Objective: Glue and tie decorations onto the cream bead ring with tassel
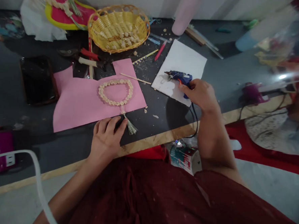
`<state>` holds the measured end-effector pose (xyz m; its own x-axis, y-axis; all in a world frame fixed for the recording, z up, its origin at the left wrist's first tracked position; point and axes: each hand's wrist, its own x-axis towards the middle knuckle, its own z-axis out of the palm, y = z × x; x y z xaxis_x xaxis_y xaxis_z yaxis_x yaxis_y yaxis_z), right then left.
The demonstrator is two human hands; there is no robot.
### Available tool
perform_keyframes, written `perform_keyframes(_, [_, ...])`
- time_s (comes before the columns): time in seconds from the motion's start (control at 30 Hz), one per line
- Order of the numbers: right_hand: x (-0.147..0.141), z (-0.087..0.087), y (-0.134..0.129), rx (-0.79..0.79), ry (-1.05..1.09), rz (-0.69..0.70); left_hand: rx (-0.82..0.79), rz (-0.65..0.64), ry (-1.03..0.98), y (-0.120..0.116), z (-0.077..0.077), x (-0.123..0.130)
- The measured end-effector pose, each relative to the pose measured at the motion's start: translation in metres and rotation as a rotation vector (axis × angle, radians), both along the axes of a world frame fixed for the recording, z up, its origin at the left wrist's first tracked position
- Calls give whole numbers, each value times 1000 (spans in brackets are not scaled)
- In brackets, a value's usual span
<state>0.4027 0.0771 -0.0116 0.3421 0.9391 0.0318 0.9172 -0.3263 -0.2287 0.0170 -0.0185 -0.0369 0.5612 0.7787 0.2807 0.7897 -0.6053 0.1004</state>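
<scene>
A loop of pale beads (117,103) lies on a pink sheet (75,106), its tassel (131,126) hanging over the sheet's lower edge onto the dark table. My left hand (106,136) rests at the table's front edge, fingers curled and thumb beside the top of the tassel; whether it pinches the tassel is hard to make out. On the right, my right hand (201,93) has its fingers round the handle of a blue glue gun (180,76). The gun lies over a white board (172,63), nozzle pointing left.
A yellow woven basket (119,29) with small pale pieces stands at the back. Pliers (88,61) and a dark phone (38,80) lie left. A pink bottle (187,11) stands behind the board. A black cord runs off the front edge. A white cable (39,183) crosses the lower left.
</scene>
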Motion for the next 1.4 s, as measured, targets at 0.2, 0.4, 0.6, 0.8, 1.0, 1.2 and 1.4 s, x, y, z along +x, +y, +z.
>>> perform_keyframes(0.2, [-1,4,3,-79,192,-64,-12,4,-6,1,0,0])
perform_keyframes(0.4, [-4,11,-3,121,446,-188,-28,12,-3,0,1,0])
perform_keyframes(0.6, [-16,23,-15,324,1066,-174,-25,7,10,0,2,0])
perform_keyframes(0.8, [-59,35,-39,88,1186,40,-42,3,3,0,2,0])
perform_keyframes(1.0, [-102,26,-57,-217,1244,482,-59,2,-7,0,1,-2])
perform_keyframes(1.2, [-112,18,-63,-231,941,681,-56,3,-16,0,-1,-2])
perform_keyframes(1.4, [-116,20,-64,-201,863,731,-67,1,-16,0,1,-2])
